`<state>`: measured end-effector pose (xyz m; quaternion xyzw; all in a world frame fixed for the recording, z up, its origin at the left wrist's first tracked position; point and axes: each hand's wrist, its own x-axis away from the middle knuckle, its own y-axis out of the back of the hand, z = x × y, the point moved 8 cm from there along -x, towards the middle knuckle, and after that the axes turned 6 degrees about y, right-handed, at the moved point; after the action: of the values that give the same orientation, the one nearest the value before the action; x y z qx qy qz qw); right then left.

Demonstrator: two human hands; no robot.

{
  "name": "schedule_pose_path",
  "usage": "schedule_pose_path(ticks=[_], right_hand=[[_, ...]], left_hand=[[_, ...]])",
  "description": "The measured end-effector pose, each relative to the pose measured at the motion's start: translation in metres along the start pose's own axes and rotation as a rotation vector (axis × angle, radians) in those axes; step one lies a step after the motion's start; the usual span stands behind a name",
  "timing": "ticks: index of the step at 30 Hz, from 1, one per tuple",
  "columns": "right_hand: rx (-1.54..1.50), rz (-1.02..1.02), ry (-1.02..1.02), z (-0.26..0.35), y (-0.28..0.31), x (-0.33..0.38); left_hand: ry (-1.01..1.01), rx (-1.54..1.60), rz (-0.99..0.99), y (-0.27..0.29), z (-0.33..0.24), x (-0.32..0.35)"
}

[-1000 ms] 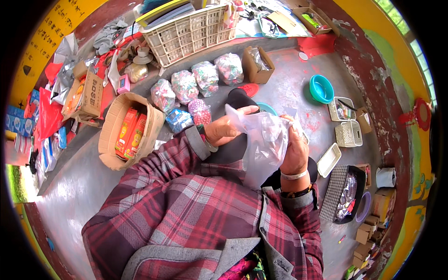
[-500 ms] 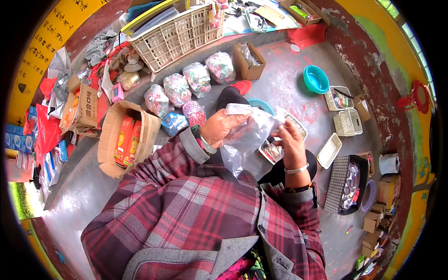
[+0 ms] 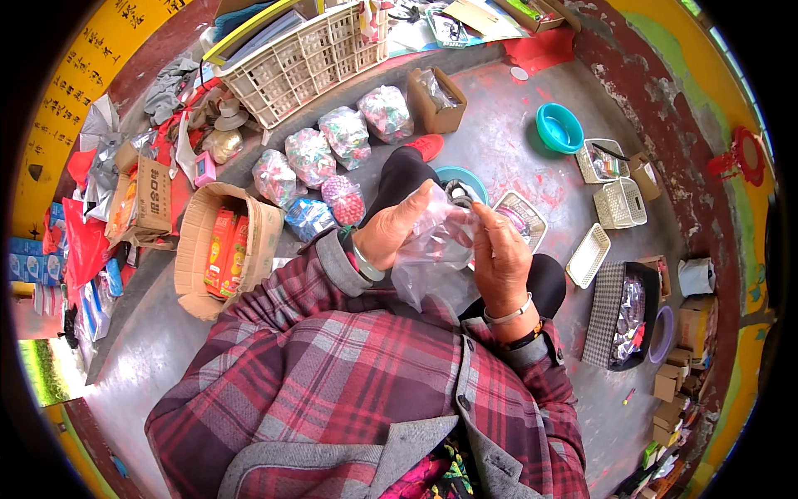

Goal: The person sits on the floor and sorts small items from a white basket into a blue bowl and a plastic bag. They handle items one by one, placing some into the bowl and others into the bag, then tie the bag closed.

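Smooth grey concrete floor (image 3: 507, 145), blotched with red marks toward the far end, meets walls painted deep red below, with scuffed, flaking red band (image 3: 640, 91) on the right. Above it runs yellow wall (image 3: 740, 104) with green patches, and dark writing covers the yellow wall at upper left. A low grey ledge (image 3: 461, 58) edges the floor; daylight from an opening (image 3: 48, 370) showing grass glares off the concrete at left.

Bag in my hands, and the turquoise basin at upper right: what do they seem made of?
Bag: seemingly thin plastic film, translucent and glossy, going by its crinkles and highlights. Basin: probably moulded plastic, smooth with slight sheen, judging by its even colour.
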<state>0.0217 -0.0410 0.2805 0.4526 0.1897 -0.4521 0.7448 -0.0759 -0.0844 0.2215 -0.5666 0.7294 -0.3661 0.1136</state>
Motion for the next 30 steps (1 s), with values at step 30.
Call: schedule_pose_path(ticks=[30], right_hand=[[1.243,0.523,-1.039,-0.193,0.262,0.227]], left_hand=[[0.066,-0.208,-0.016,0.016,0.013,0.0]])
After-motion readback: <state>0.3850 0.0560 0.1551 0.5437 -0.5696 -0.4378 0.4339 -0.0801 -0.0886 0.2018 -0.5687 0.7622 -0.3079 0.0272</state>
